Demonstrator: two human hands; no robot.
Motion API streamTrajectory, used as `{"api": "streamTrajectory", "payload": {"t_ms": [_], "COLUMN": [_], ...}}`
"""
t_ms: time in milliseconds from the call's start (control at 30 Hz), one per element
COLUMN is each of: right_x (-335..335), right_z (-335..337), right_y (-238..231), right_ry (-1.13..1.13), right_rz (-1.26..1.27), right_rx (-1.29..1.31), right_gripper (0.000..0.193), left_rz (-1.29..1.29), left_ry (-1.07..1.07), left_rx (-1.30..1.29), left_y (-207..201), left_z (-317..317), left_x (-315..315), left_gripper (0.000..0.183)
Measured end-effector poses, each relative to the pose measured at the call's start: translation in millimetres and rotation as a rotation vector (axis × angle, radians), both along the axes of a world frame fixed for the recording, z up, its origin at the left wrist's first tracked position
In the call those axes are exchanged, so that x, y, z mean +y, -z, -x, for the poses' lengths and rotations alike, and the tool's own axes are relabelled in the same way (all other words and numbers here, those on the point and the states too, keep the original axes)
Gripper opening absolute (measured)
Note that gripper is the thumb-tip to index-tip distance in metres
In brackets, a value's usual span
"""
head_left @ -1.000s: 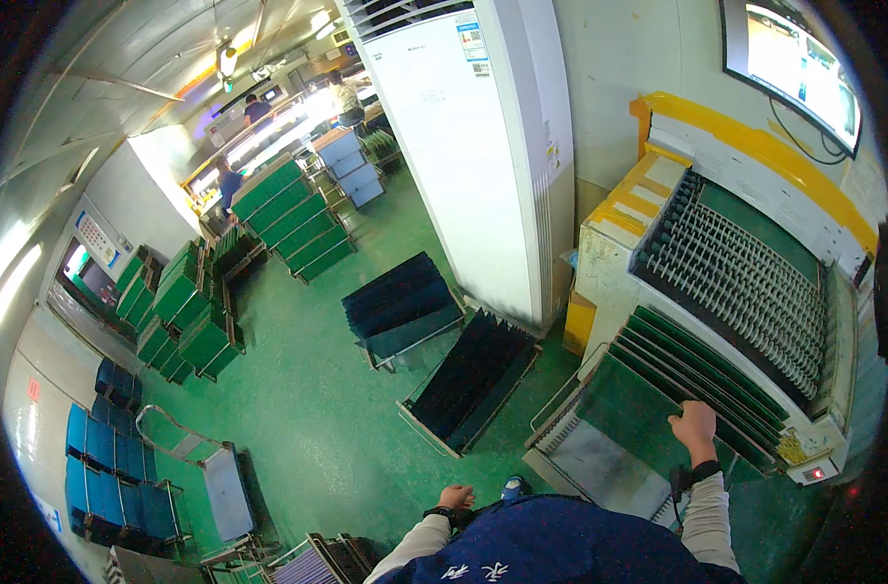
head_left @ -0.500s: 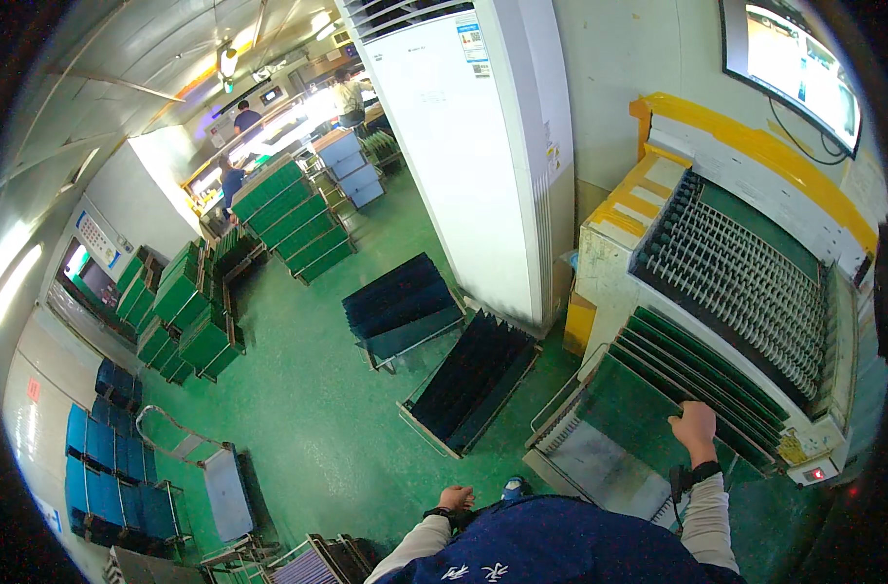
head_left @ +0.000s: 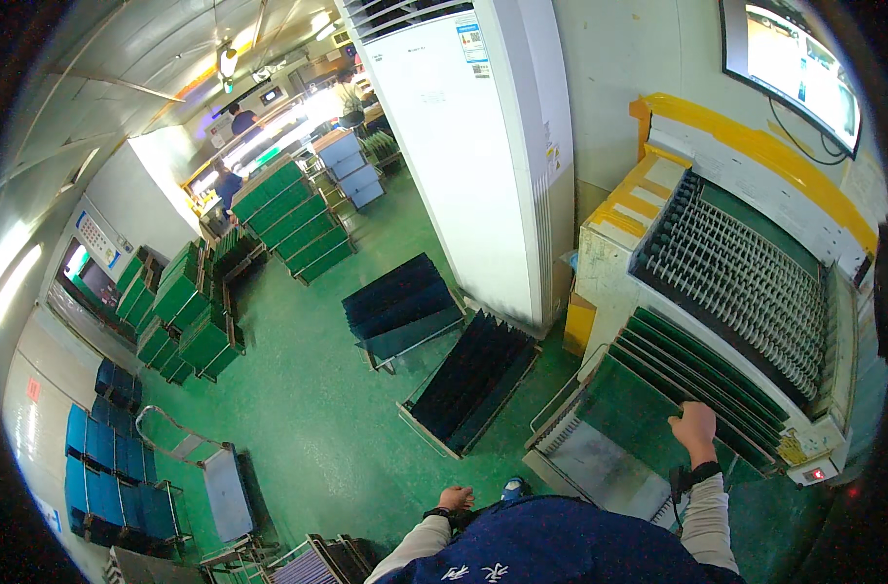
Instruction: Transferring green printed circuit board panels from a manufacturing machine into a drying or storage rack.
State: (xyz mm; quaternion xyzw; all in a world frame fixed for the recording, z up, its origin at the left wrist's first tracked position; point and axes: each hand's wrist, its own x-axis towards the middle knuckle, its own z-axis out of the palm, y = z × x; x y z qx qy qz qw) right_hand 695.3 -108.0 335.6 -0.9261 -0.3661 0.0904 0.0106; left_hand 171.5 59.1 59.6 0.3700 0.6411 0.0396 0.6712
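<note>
My right hand [head_left: 695,432] is closed over the near edge of a dark green flat panel [head_left: 639,394]. The panel is the front one of several, slanting in a slotted metal rack [head_left: 551,472] at the right. Behind it, more green panels [head_left: 702,375] are spaced apart in a row. My left hand [head_left: 456,498] is held low in front of my body, its fingers curled in with nothing seen in them. It is far from the rack.
A roller machine [head_left: 746,282] stands behind the rack. Dark panels fill two floor racks [head_left: 473,380] [head_left: 405,302] beside a tall white air conditioner [head_left: 473,146]. A trolley [head_left: 228,492], blue panel stacks [head_left: 108,448] and green stacks [head_left: 293,219] stand leftward. People [head_left: 347,94] work far off.
My hands and the panels stay in place. In the background, people at the lit bench have shifted a little.
</note>
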Motion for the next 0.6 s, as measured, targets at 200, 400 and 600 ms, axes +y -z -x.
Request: {"api": "streamTrajectory", "payload": {"t_ms": [200, 400, 600], "right_x": [-0.4, 0.1, 0.5], "right_z": [1.2, 0.4, -0.4], "right_y": [-1.1, -0.9, 0.1], "right_ry": [0.017, 0.026, 0.021], "right_rz": [-0.02, -0.013, 0.002], "right_rx": [0.007, 0.018, 0.015], "right_gripper": [0.037, 0.037, 0.038], "left_rz": [0.039, 0.031, 0.041], "left_ry": [0.005, -0.005, -0.029], "left_rx": [-0.025, -0.021, -0.064], "left_y": [2.8, 2.5, -2.2], "left_z": [1.3, -0.1, -0.7], "left_x": [1.7, -0.1, -0.4], "left_gripper": [0.029, 0.029, 0.027]}}
